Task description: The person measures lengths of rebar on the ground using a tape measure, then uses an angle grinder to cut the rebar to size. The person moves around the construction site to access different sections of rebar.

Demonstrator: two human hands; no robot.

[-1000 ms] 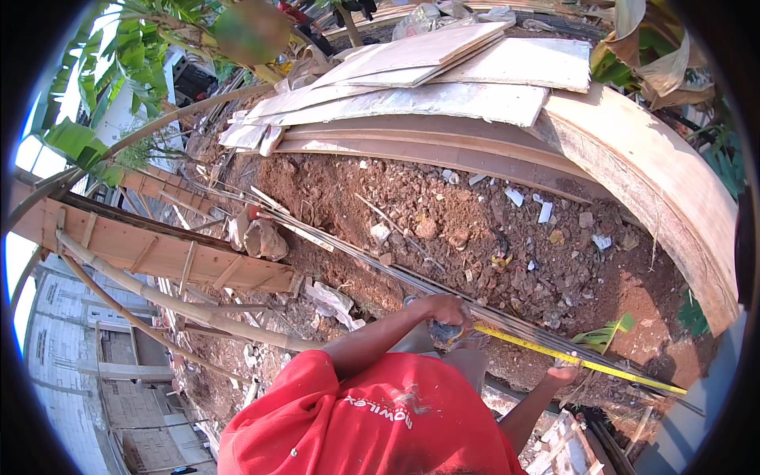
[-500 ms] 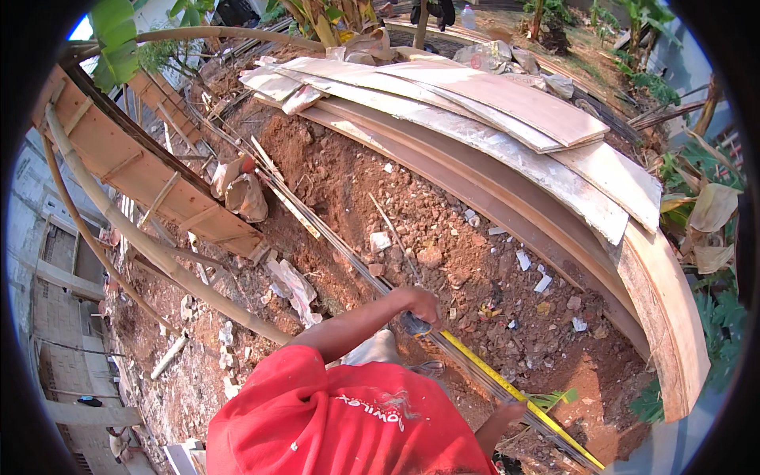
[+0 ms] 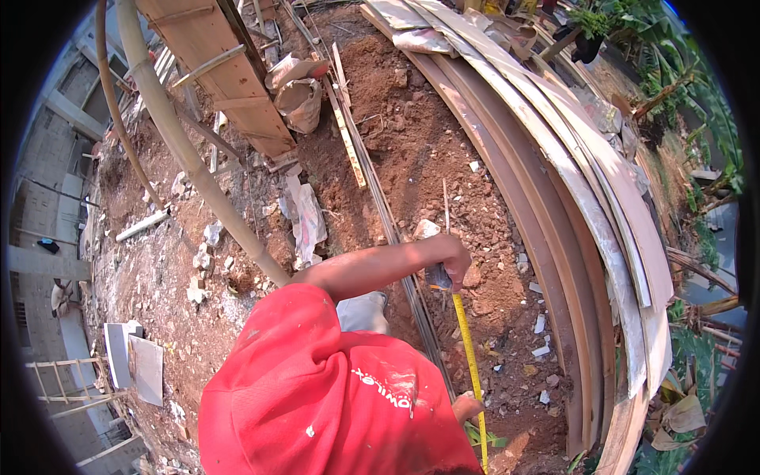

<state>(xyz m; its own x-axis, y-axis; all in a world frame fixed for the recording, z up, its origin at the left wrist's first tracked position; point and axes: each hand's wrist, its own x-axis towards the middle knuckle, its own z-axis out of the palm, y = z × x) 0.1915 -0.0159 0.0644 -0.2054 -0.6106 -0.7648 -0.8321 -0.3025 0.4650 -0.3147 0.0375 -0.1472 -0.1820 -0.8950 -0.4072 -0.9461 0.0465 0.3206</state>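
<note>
My left hand [image 3: 453, 263] is closed around the case of a tape measure [image 3: 437, 276], held over the dirt near the middle of the view. From it a yellow tape blade [image 3: 467, 340] runs out toward the lower edge. Lower down, my right hand [image 3: 469, 407] is at the blade's left edge and seems to pinch it; its fingers are partly hidden by my red sleeve and body. A bundle of long thin metal rods [image 3: 381, 202] lies on the ground just left of the blade, passing behind my left forearm.
Long wooden boards and panels [image 3: 554, 150] lie stacked along the right. A plywood formwork panel [image 3: 226, 71] stands upper left, with a bamboo pole [image 3: 190, 158] slanting beside it. A paper sack [image 3: 299, 95], a wooden strip [image 3: 348, 146] and rubble [image 3: 202, 261] are on the uneven soil.
The whole view has turned, so boards and rods now run more steeply. The tape blade has swung off the rods and points more toward the lower edge; both hands stay with it.
</note>
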